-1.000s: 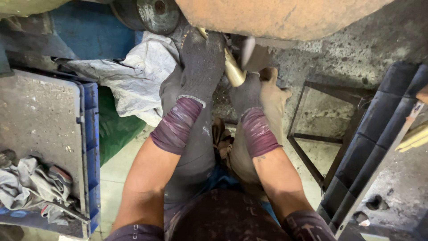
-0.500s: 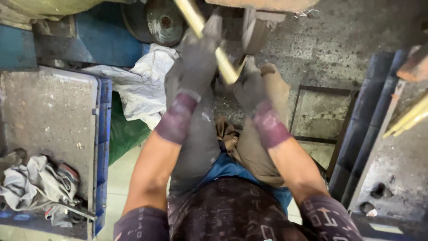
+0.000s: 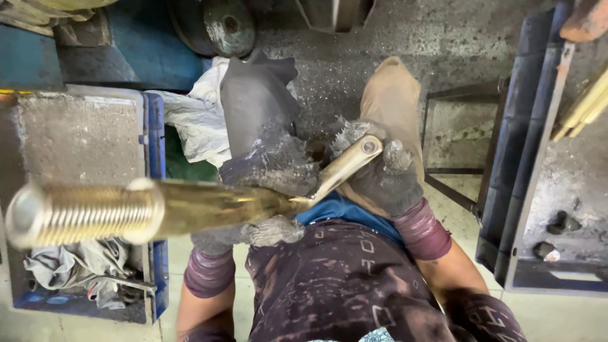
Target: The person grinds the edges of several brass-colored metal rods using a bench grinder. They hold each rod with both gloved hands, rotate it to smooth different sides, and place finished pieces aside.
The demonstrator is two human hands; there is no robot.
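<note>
A long brass rod is gripped by both gloved hands. The left hand is closed around the middle of its shaft, and the right hand is wrapped around its far, thinner end, whose round tip shows between the fingers. The rod is held level above the lap, with its threaded end thrust toward the camera at the left, large and out of focus.

At the far left a blue crate is seen, topped by a grey slab, with crumpled rags lying in its lower part. Just beside it a white cloth is spread on the floor, and a dark round metal disc stands above it. The person's legs are seen below the hands, one in dark grey and one in tan. To the right of the legs a dark metal frame is placed, then a blue rack, against whose upper right corner more brass rods are leaned.
</note>
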